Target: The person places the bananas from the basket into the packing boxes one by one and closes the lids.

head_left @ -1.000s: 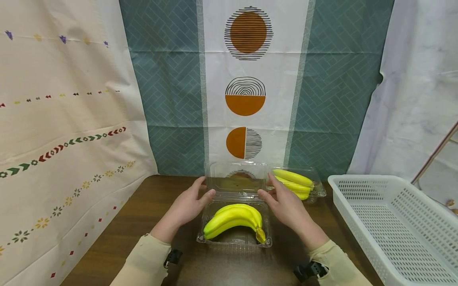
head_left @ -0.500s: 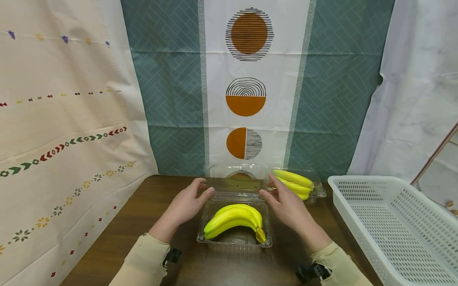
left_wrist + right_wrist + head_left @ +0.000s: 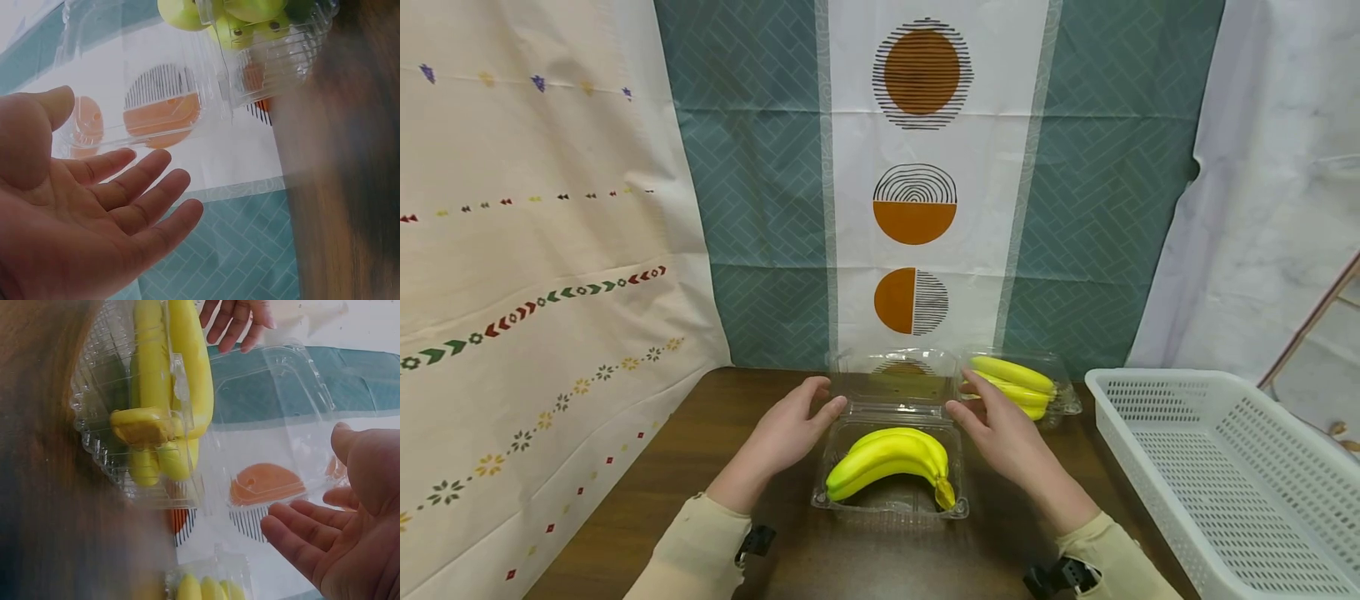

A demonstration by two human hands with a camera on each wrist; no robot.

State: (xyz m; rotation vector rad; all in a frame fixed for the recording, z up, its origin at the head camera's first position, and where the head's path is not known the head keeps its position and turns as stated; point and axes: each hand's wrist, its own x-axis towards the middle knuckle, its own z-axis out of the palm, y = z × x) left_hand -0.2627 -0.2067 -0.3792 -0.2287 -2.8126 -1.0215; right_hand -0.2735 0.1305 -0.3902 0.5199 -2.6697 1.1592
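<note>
A clear plastic clamshell container (image 3: 891, 510) stands on the table with its lid (image 3: 887, 379) raised at the back. Inside its base lies a bunch of yellow bananas (image 3: 887, 458), greenish at one tip, stem toward the front right. To the left of the lid is my left hand (image 3: 790, 429), its fingers loosely extended and holding nothing. My right hand (image 3: 1003, 425) is at the opposite side, thumb near the hinge and fingers spread. In the left wrist view, a gap shows between the palm and the lid. The right wrist view likewise shows bare fingers (image 3: 306, 534) beside the lid.
Behind my right hand, a second clear clamshell (image 3: 1067, 400) holds more bananas (image 3: 1015, 375). A white perforated plastic basket (image 3: 1157, 492) occupies the table's right side. Patterned cloths (image 3: 760, 208) hang along the back and sides of the brown wooden table (image 3: 647, 492).
Both hands have drawn slightly outward, away from the lid. The lid has tipped back a little. The bananas and the container's base stay in place.
</note>
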